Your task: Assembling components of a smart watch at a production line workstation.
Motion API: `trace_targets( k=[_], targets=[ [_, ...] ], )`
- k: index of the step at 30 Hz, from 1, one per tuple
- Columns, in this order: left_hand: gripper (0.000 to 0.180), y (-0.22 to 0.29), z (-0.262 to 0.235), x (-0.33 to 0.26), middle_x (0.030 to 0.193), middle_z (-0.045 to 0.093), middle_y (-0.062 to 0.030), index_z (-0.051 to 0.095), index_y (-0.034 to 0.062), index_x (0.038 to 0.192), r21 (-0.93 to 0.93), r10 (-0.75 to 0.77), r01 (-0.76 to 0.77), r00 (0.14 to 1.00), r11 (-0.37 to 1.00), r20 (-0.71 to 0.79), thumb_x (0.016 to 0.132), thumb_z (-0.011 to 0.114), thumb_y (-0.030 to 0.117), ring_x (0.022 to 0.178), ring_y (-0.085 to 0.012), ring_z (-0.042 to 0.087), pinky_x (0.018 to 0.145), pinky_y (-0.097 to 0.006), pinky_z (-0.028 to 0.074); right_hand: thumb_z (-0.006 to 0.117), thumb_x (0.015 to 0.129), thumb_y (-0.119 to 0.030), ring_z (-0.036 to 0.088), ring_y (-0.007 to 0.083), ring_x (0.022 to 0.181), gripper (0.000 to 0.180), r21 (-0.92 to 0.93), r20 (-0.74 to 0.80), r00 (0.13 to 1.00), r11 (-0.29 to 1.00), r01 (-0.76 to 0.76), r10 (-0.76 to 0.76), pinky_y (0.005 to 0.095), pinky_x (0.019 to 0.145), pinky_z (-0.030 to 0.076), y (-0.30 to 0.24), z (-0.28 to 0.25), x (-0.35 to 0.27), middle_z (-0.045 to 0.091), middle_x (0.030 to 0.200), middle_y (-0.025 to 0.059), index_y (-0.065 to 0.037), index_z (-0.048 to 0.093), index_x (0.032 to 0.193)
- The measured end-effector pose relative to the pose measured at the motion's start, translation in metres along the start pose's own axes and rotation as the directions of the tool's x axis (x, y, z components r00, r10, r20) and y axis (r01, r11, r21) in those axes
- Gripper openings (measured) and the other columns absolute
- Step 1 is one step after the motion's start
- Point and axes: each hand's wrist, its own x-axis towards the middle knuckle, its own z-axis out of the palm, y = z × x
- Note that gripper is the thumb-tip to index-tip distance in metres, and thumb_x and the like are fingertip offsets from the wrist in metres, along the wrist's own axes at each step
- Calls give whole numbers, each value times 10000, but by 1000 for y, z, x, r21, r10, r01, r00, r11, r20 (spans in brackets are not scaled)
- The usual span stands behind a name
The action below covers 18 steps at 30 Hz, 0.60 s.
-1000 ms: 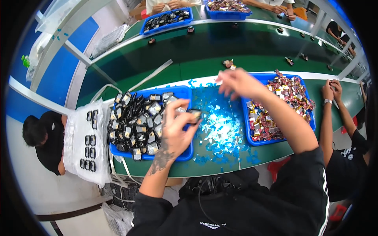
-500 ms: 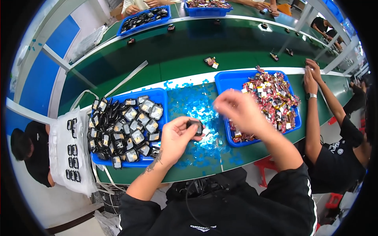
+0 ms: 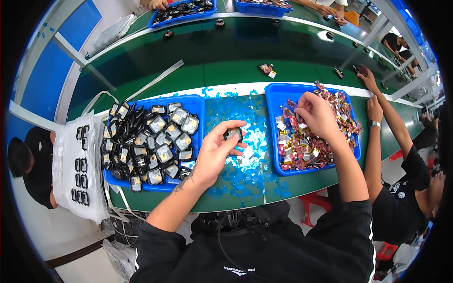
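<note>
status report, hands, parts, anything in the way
Left hand holding a black case. Right hand over red parts in the right tray, grip unclear. Blue scraps left of it, blocking neither hand.

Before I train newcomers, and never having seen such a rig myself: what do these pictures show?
There is no machine: a person works bare-handed, filmed by a wide fisheye camera worn on the head, looking down. The left hand holds a small black part. The right hand is over the right blue tray of reddish and silvery pieces; whether it pinches one is unclear. The left blue tray holds many black-cased parts. Between the trays, blue scraps lie scattered on the green table.
</note>
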Motion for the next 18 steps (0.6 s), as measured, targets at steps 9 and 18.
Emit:
trace_targets(
  k=[9,18],
  targets=[
    [239,-6,-4,-4,1095,593,-90,680,66,1113,275,196,-195,980,941,23,901,664,176,917,-182,618,794,-288,507,625,846,21,539,101,652,147,144,-161,983,983,110,-86,261,615,452,-27,-15,-31,598,748,45,9,647,991],
    [201,14,46,9,1032,640,-151,731,47,967,479,305,-394,918,784,255,783,768,120,932,-248,592,902,-383,458,630,813,65,578,150,731,126,347,-90,969,904,248,-231,264,684,466,-77,-6,-74,623,849,83,15,661,924]
  ],
)
